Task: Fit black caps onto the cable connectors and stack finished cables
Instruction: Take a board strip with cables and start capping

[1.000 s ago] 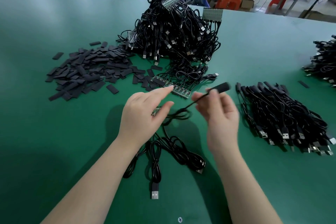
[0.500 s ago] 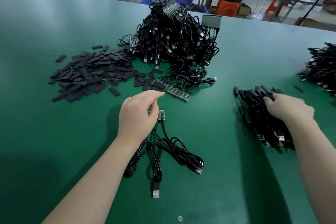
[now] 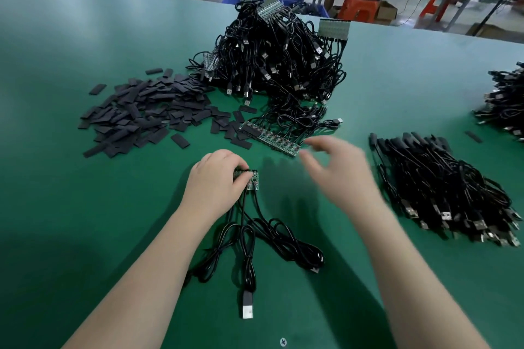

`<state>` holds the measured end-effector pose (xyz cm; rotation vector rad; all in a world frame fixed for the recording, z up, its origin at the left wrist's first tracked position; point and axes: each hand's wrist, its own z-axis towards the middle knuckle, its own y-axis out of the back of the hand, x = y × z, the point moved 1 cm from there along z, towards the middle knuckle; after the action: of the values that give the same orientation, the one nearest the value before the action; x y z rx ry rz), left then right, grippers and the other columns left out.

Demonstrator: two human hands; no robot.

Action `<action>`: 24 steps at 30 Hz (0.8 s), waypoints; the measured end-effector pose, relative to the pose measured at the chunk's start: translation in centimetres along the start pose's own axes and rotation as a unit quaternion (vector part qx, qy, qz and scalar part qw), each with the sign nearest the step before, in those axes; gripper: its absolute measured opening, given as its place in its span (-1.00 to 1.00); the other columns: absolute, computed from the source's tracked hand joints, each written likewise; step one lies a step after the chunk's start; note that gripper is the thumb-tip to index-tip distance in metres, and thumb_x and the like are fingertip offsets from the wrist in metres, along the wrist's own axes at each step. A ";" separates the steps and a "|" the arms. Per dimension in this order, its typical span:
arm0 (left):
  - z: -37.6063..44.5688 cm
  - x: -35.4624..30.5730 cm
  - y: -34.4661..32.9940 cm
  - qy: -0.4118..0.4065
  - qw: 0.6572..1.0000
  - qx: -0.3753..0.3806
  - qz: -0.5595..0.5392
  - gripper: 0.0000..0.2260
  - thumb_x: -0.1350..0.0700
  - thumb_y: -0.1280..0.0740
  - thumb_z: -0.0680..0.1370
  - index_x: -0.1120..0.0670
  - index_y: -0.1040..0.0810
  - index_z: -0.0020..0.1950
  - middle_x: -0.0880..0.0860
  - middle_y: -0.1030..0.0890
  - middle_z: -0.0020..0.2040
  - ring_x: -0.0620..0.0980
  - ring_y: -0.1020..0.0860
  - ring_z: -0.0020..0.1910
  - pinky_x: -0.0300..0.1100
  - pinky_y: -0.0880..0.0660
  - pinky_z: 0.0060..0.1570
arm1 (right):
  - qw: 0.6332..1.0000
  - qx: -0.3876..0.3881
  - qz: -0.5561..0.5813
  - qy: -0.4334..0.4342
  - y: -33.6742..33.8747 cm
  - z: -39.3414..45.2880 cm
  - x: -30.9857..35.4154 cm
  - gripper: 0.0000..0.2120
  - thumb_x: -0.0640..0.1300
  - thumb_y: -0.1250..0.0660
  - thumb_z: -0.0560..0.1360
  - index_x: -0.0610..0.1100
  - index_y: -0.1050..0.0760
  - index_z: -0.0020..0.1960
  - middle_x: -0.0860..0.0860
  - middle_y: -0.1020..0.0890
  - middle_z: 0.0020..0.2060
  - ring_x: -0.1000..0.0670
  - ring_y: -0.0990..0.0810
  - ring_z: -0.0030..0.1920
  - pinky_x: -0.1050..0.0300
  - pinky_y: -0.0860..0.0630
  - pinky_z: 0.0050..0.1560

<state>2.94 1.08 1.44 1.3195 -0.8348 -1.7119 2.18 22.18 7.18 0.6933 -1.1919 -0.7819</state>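
My left hand (image 3: 217,181) grips a small green strip of connector boards (image 3: 251,180) on the green table; black cables (image 3: 255,238) trail from it toward me and end in a USB plug (image 3: 247,307). My right hand (image 3: 338,171) hovers blurred above the table just right of that strip, fingers spread and holding nothing. Loose black caps (image 3: 141,113) lie heaped at the left. A stack of capped cables (image 3: 442,190) lies at the right.
A big tangled pile of uncapped cables (image 3: 278,65) rises at the back centre, with a longer board strip (image 3: 272,140) lying in front of it. Another cable pile (image 3: 504,105) sits at the far right edge. A person sits on an orange stool (image 3: 358,7) beyond the table.
My right hand laid the capped cable on the right stack, then swung back left toward the centre, holding nothing. My left hand curled its fingers down onto the small board strip.
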 end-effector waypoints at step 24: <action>-1.1 -3.2 0.0 0.039 0.894 -0.011 -0.446 -0.70 0.27 -0.51 0.43 -0.10 -0.60 -0.01 -0.24 -0.62 -0.34 -0.29 -0.56 -0.33 -0.48 -0.44 -0.23 | 0.937 -0.028 0.346 -0.041 -4.3 -2.8 0.1 -0.83 -0.17 -0.53 0.43 0.08 -0.63 -0.20 0.12 -0.70 -0.29 0.15 -0.64 -0.27 0.32 -0.53 -0.18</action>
<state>4.42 3.93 2.58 1.9068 -0.1166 -2.3019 4.28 19.86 3.13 0.1573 -1.3656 -0.2487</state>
